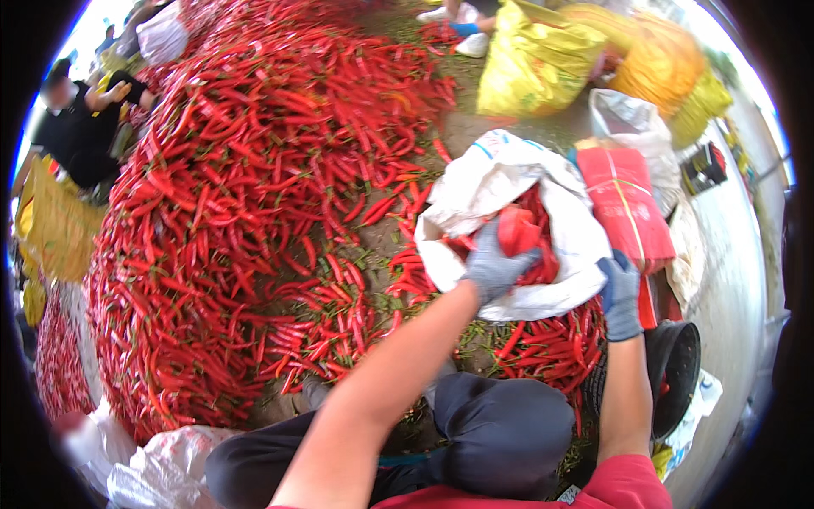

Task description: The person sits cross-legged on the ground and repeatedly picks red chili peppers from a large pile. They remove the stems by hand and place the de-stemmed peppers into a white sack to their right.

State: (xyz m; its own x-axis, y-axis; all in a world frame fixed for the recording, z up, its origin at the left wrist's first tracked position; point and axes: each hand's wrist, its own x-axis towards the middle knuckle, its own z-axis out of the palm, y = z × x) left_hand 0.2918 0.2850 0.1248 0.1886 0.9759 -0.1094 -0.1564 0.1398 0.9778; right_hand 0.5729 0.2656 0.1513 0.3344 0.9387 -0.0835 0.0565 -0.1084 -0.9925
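Note:
A white woven sack (pixel 559 286) stands before me with its mouth rolled wide, and red chili peppers (pixel 547 261) lie inside it. My left hand (pixel 499 264), in a grey glove, reaches into the mouth with thumb and fingers around a red clump (pixel 518 230). That clump is blurred, so I cannot tell whether it is chilies or something else. On the sack's right rim my right hand (pixel 620 296), in a grey and blue glove, grips the folded edge. Loose chilies (pixel 553 356) lie on the ground below the sack.
A large chili heap (pixel 254 191) fills the left. A tied red bundle (pixel 623 197) lies right of the sack, with a black bucket (pixel 677 378) below. Yellow sacks (pixel 534 63) stand behind. One person (pixel 76 133) sits at far left; another's blue-gloved hand (pixel 465 29) shows at the top.

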